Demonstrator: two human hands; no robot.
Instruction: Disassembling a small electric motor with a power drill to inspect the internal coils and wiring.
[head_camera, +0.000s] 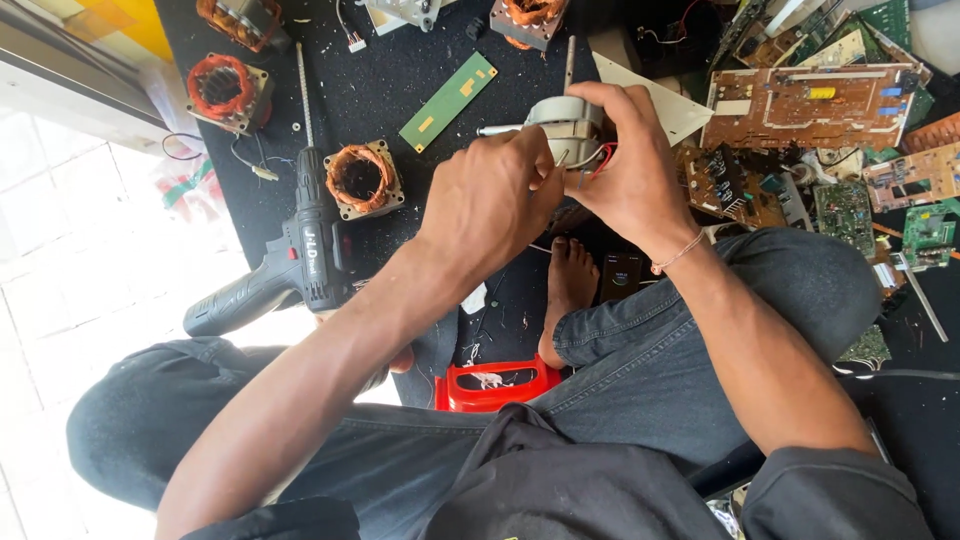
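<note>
A small grey electric motor (566, 122) with a steel shaft pointing left is held up in front of me. My right hand (628, 165) wraps around its right side, with red and white wires trailing under the thumb. My left hand (492, 196) pinches the motor's lower left edge, fingers closed on it. Both hands hover above a black mat (380, 80).
A black cordless drill (290, 265) lies on the mat at left, its long bit pointing away. Copper-wound stators (362, 178) (222, 90) and a green circuit strip (448, 100) lie around it. Several circuit boards (810, 105) are piled at right. A red stool (497, 385) and a bare foot (568, 290) are below the hands.
</note>
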